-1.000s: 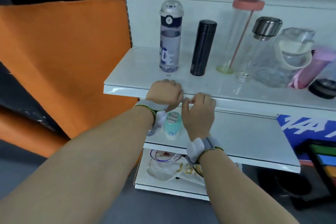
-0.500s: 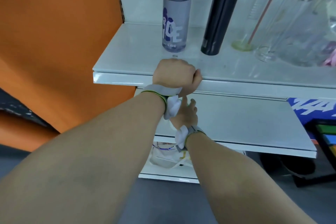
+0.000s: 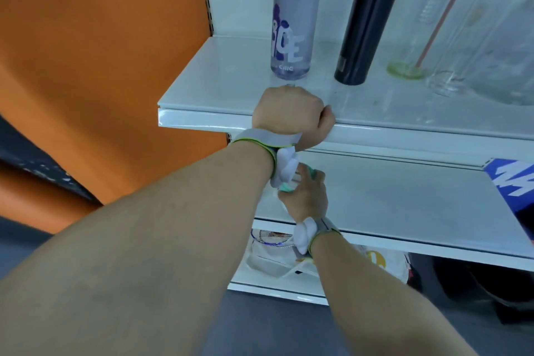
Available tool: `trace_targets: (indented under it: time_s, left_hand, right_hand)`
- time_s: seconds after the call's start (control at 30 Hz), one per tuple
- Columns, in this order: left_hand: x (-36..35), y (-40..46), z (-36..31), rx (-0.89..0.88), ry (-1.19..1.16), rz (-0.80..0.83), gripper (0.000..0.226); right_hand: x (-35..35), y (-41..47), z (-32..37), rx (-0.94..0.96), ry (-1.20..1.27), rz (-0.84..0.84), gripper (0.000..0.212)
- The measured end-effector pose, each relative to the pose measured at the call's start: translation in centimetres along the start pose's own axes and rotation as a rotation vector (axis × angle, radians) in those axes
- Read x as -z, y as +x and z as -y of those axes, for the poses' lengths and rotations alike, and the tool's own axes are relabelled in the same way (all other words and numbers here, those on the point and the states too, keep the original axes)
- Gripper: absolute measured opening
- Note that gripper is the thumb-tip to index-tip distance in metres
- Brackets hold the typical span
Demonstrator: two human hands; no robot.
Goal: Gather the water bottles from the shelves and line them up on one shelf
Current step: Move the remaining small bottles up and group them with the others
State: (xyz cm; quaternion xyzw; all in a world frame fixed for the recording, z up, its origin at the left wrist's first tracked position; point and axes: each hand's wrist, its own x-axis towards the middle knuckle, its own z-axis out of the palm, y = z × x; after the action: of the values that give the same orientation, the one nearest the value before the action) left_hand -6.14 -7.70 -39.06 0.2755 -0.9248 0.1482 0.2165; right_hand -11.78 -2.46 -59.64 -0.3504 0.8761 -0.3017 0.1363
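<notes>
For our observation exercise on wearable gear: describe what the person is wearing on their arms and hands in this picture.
Both forearms are bare, with no sleeves or gloves. The left wrist carries a grey band edged in yellow-green, with a white padded piece attached on its underside. The right wrist has a matching grey band with the same yellow-green edging and a similar white padded piece. No rings or watches show.

Legible markings are few. The translucent purple bottle on the upper shelf in front of me carries large white and purple block letters; I read "ICE" with an obscured character before it, and a small white word beneath that looks like "Cille", not certain. The blue sign at the right edge of the middle shelf shows large white letters, cut off; I make out only an "M". Nothing else is readable.
</notes>
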Motion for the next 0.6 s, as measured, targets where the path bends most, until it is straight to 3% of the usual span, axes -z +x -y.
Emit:
trace_targets:
  time_s: [0.1, 0.27, 0.4, 0.6]
  left_hand:
    - [-0.2, -0.3, 0.3, 0.006, -0.017, 0.009, 0.044]
    - [0.1, -0.1, 0.2, -0.002, -0.047, 0.051, 0.046]
    - [0.5, 0.1, 0.4, 0.019, -0.077, 0.078, 0.045]
    - [2.0, 1.7, 1.3, 0.12, -0.286, 0.353, 0.041]
  right_hand:
    - [2.4, -2.6, -0.1, 0.112, 0.109, -0.073, 0.067]
    - [9.8, -6.2, 1.2, 0.268, 0.158, 0.083, 0.067]
    - [15.0, -8.3, 3.8, 0.302, 0.115, 0.069, 0.069]
    - [21.6, -9.9, 7.0, 0.338, 0.121, -0.038, 0.068]
